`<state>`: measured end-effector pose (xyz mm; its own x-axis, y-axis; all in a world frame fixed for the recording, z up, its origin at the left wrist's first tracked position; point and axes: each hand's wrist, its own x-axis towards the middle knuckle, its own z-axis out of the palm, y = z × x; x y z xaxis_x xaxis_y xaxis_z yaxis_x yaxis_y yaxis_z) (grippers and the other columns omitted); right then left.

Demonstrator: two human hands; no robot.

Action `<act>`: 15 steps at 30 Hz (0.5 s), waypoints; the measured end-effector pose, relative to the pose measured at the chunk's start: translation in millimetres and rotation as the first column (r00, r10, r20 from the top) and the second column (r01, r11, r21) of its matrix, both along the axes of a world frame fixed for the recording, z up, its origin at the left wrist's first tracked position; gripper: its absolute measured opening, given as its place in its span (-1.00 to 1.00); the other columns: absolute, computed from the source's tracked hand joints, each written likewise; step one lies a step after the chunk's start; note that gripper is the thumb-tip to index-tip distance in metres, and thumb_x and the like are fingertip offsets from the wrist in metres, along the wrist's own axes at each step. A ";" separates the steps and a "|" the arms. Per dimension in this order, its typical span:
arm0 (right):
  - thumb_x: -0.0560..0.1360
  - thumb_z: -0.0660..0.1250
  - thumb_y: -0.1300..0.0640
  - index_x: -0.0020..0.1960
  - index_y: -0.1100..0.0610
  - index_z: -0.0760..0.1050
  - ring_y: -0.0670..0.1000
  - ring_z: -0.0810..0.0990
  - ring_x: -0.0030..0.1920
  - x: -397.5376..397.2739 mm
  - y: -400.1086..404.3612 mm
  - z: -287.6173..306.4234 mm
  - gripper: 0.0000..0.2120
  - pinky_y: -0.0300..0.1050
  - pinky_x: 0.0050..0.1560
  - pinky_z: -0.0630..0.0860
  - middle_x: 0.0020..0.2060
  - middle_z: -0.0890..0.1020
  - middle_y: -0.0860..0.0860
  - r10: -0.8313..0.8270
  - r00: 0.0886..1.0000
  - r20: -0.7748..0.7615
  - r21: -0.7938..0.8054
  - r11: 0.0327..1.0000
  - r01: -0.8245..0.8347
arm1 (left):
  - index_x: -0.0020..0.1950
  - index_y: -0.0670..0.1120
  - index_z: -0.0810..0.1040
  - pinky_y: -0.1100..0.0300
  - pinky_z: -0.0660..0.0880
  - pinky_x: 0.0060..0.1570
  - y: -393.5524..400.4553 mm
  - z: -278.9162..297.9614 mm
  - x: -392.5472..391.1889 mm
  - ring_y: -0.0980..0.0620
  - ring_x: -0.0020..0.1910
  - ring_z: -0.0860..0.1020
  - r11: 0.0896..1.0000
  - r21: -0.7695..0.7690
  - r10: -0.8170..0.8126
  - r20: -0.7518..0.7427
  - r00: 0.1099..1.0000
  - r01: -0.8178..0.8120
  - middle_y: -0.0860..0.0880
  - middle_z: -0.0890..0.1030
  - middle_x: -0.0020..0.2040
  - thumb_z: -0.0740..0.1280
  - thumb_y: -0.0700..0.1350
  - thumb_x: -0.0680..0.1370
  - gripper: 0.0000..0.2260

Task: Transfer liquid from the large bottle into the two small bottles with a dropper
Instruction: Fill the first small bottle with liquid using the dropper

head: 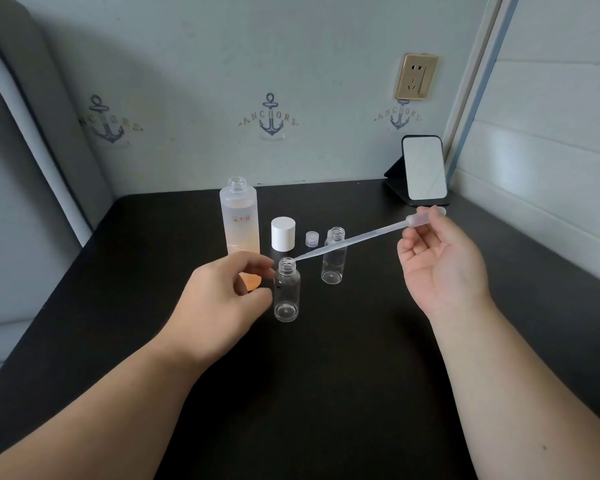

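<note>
On the black worktop [326,375], the left hand [219,299] pinched the near small clear plastic bottle [287,292] between thumb and fingers. The right hand [440,265] pinched the bulb of the translucent plastic dropper [354,240], whose tip rested at that bottle's open mouth. Just behind the bottle stood the second small clear bottle [334,258], a white cylindrical cap [283,233], a small clear cap [311,238] and the tall frosted peach-tinted large bottle [239,220], uncapped.

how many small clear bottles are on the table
2. The near bottle stands by the left hand, the dropper tip at its mouth. The far bottle stands behind the dropper, right of the white cap. None looks hidden.
</note>
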<state>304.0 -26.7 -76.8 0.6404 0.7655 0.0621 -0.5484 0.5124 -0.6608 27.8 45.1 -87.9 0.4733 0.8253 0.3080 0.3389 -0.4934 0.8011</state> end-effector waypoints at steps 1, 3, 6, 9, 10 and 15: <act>0.58 0.37 0.22 -0.19 0.16 0.71 -0.03 0.58 -0.32 0.2 0.3 -0.4 -0.79 -0.24 -0.25 0.53 -0.27 0.66 0.04 -0.001 1.000 -0.001 0.000 1.000 0.001 | 0.14 0.14 0.61 0.45 0.42 -0.33 1.4 -0.5 0.8 0.15 -0.32 0.54 1.000 -0.004 -0.019 -0.049 0.999 0.019 0.40 0.59 -0.23 0.44 -0.18 0.48 -0.70; 0.58 0.37 0.22 -0.13 0.19 0.67 -0.03 0.58 -0.33 0.7 1.1 -1.3 -0.84 -0.24 -0.26 0.53 -0.27 0.66 0.05 -0.004 1.000 0.004 0.001 1.000 0.004 | 0.20 0.17 0.56 0.47 0.41 -0.31 2.3 -1.9 4.2 0.19 -0.28 0.55 0.999 -0.003 -0.052 -0.121 0.991 0.052 0.48 0.54 -0.20 0.48 -0.06 0.48 -0.68; 0.58 0.36 0.22 -0.09 0.20 0.63 -0.03 0.58 -0.31 3.3 1.8 -2.6 -0.90 -0.23 -0.26 0.53 -0.27 0.65 0.04 -0.009 1.000 0.015 0.003 1.000 0.009 | 0.12 0.27 0.50 0.50 0.39 -0.29 1.5 -3.8 11.1 0.30 -0.25 0.54 0.998 0.030 -0.051 -0.157 0.986 0.057 0.56 0.50 -0.16 0.53 0.10 0.42 -0.66; 0.57 0.38 0.20 -0.06 0.20 0.63 -0.04 0.58 -0.31 5.4 2.0 -3.4 -0.91 -0.24 -0.25 0.52 -0.27 0.65 0.03 -0.009 1.000 0.019 0.015 1.000 0.009 | 0.06 0.30 0.50 0.54 0.37 -0.28 1.9 -5.6 14.5 0.37 -0.18 0.52 0.996 0.070 -0.042 -0.193 0.980 0.057 0.58 0.48 -0.14 0.54 0.15 0.41 -0.69; 0.56 0.39 0.20 -0.05 0.21 0.63 -0.04 0.58 -0.31 5.6 1.9 -3.7 -0.92 -0.24 -0.24 0.52 -0.27 0.65 0.04 -0.011 1.000 0.016 0.019 1.000 0.010 | 0.05 0.29 0.51 0.54 0.38 -0.27 2.7 -6.1 14.6 0.36 -0.16 0.52 0.995 0.086 -0.039 -0.202 0.979 0.058 0.55 0.49 -0.12 0.53 0.15 0.42 -0.72; 0.55 0.41 0.20 -0.15 0.16 0.71 -0.04 0.58 -0.31 5.4 1.4 -3.1 -0.86 -0.24 -0.23 0.53 -0.26 0.66 0.05 -0.023 1.000 -0.006 0.020 1.000 0.023 | 0.02 0.28 0.56 0.45 0.43 -0.25 4.7 -7.6 12.4 0.23 -0.21 0.55 0.992 0.107 -0.048 -0.181 0.982 0.068 0.36 0.58 -0.11 0.52 0.11 0.43 -0.77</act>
